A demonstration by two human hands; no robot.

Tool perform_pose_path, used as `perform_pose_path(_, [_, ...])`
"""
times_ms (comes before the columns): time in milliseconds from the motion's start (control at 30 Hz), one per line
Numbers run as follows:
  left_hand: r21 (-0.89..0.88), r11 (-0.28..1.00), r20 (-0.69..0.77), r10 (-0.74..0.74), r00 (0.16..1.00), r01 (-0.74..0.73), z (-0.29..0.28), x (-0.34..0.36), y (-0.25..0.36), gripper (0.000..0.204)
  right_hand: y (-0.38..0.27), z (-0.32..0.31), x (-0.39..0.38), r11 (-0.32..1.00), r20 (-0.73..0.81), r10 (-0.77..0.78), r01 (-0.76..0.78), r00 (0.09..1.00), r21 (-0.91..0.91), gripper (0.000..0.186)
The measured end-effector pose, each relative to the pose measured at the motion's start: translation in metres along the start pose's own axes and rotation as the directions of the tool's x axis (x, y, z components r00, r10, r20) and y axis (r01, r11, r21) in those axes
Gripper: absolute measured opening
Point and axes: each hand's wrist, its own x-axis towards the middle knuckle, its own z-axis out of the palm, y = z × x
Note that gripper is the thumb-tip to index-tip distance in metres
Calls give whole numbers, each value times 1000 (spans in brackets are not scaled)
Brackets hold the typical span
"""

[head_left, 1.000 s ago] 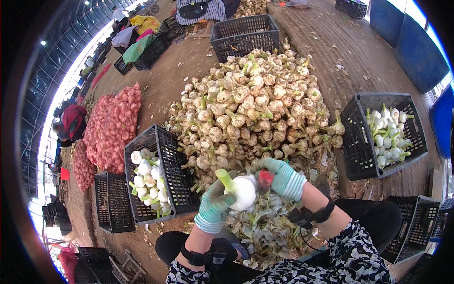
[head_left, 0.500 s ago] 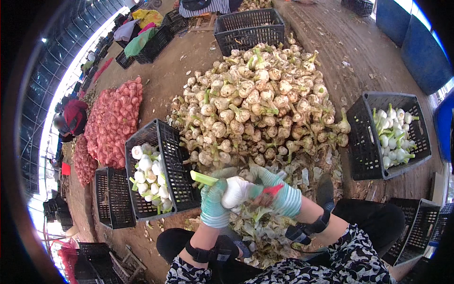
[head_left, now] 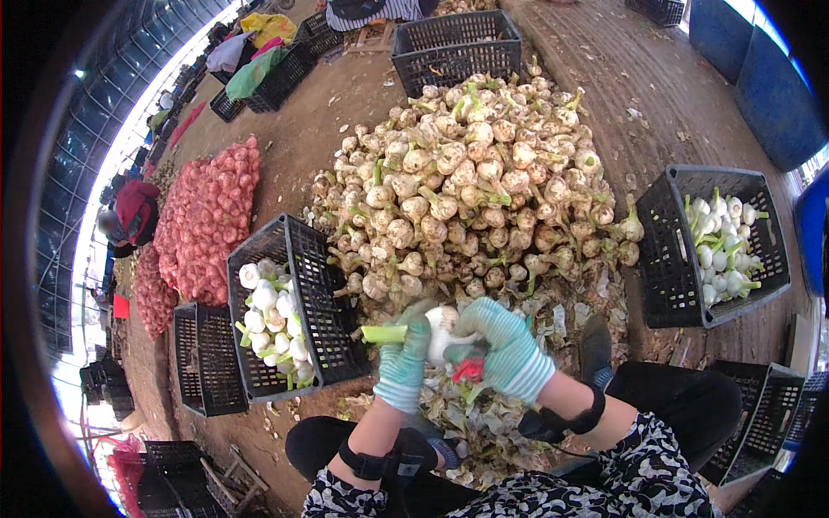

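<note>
Head view: both gloved hands, left hand (head_left: 404, 363) and right hand (head_left: 509, 354), clamp one white bulb (head_left: 442, 328) near the big pile (head_left: 471, 190) (red-handled tool (head_left: 469, 369) beneath); trimming probably goes best gripped firmly, fingers clear.

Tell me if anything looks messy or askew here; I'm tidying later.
Peeled skins and trimmings lie strewn on the ground between the garlic pile and the person's knees, loose rather than in a crate. Nothing else stands out.
</note>
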Motion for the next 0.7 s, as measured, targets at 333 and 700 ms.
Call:
perform_pose_path(333, [-748,636,73,-208,975,192,-12,2,15,50,22,-3,10,-147,233,801,-197,552,969,11])
perform_pose_path(700, [-728,677,-171,-326,930,104,-22,3,17,26,15,46,1,937,125,207,-234,970,258,59])
